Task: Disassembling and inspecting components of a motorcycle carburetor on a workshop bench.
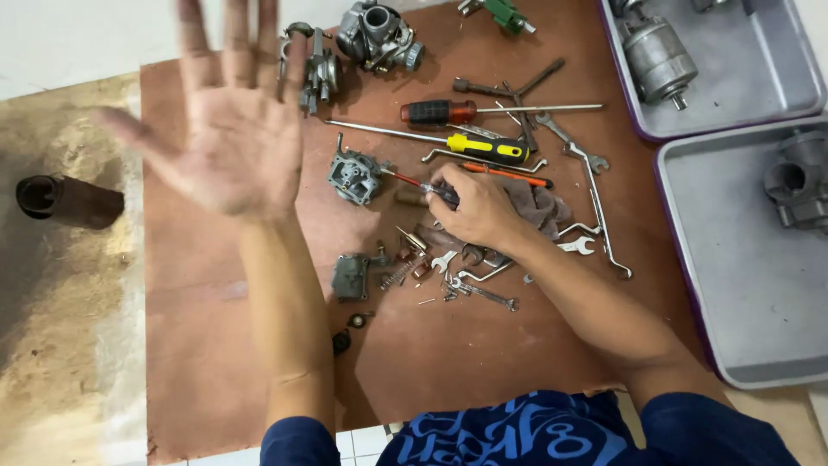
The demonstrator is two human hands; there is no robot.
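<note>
At frame centre the right hand (pixel 479 210) gripped one small screwdriver (pixel 418 184) touching one carburetor body (pixel 354 177), the left hand (pixel 226 129) spread wide, empty, upper left, two grey trays (pixel 759 336) right.

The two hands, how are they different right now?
The left hand is lifted up high with its palm showing and fingers spread wide, holding nothing. The right hand is down on the brown board, curled around a small screwdriver whose tip points at a grey metal engine part. The left hand looks blurry; the right looks sharp. Both hands are bare.
</note>
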